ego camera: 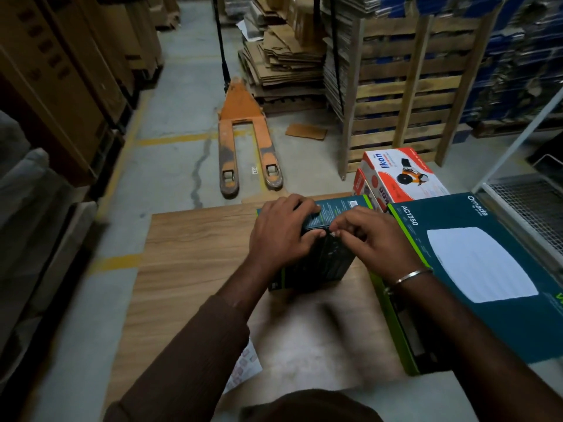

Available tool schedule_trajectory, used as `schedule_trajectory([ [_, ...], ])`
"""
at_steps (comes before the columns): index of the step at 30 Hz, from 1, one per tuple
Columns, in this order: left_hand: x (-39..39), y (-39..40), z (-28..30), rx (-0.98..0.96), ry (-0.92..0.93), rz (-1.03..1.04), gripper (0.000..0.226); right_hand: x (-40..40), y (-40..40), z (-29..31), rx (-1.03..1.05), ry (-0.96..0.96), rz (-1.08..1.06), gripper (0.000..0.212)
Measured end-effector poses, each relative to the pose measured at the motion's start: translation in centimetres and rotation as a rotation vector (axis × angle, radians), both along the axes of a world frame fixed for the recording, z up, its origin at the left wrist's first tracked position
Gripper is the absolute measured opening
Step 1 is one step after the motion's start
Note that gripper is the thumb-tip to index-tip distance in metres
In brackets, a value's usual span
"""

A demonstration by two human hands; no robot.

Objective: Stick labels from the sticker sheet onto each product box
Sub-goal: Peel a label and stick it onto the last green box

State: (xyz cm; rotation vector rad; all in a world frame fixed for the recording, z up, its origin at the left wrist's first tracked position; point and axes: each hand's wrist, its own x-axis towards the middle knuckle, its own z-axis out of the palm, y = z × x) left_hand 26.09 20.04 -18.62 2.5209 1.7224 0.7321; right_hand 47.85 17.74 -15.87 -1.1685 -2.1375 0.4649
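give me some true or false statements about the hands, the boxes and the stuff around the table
1. Both hands are on the small dark box. True: the left hand grips its top edge and the right hand pinches at the same edge.
2. The big teal box lies left of the small one. False: it lies to its right.
3. The pallet jack on the floor is blue. False: it is orange.
4. A red and white box sits beyond the teal one. True.
5. The sticker sheet lies on top of the teal box. False: it sticks out at the table edge under the left sleeve.
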Motion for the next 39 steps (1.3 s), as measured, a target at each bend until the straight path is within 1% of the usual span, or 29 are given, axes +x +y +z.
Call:
schedule_trajectory([
  [5,-0.1,0.0,0.0,-0.006,-0.006,-0.014,0.046,-0.6,1.0,0.9,0.027,-0.154,0.052,0.014],
  [8,-0.1,0.0,0.0,0.001,-0.018,-0.026,0.044,-0.9,1.3,1.2,0.038,-0.205,0.045,0.023],
  [10,-0.2,0.0,0.0,0.009,-0.024,-0.03,0.044,-1.0,1.4,1.3,0.047,-0.198,0.014,0.025],
  [14,-0.4,0.2,0.2,0.007,-0.043,-0.059,0.049,-0.8,1.9,1.2,0.051,-0.181,0.011,0.013],
  [17,-0.5,0.4,0.2,-0.007,-0.059,-0.07,0.053,-0.7,2.3,1.0,0.02,-0.129,0.014,0.013],
  [21,-0.7,0.5,0.2,-0.01,-0.098,-0.073,0.053,-0.6,2.7,0.9,-0.022,-0.092,0.038,0.008],
  [25,-0.8,0.8,0.0,-0.012,-0.127,-0.071,0.052,-0.6,3.0,1.0,-0.031,-0.139,0.04,0.005],
  [30,-0.8,1.0,0.1,-0.024,-0.143,-0.072,0.055,-0.9,3.1,1.0,-0.022,-0.208,0.026,0.013],
  [35,-0.9,1.1,0.0,-0.012,-0.136,-0.073,0.053,-1.0,3.5,0.7,-0.009,-0.246,0.009,0.005],
  [39,-0.9,1.1,0.0,-0.011,-0.131,-0.075,0.053,-1.4,3.6,0.8,-0.006,-0.283,-0.017,0.007],
])
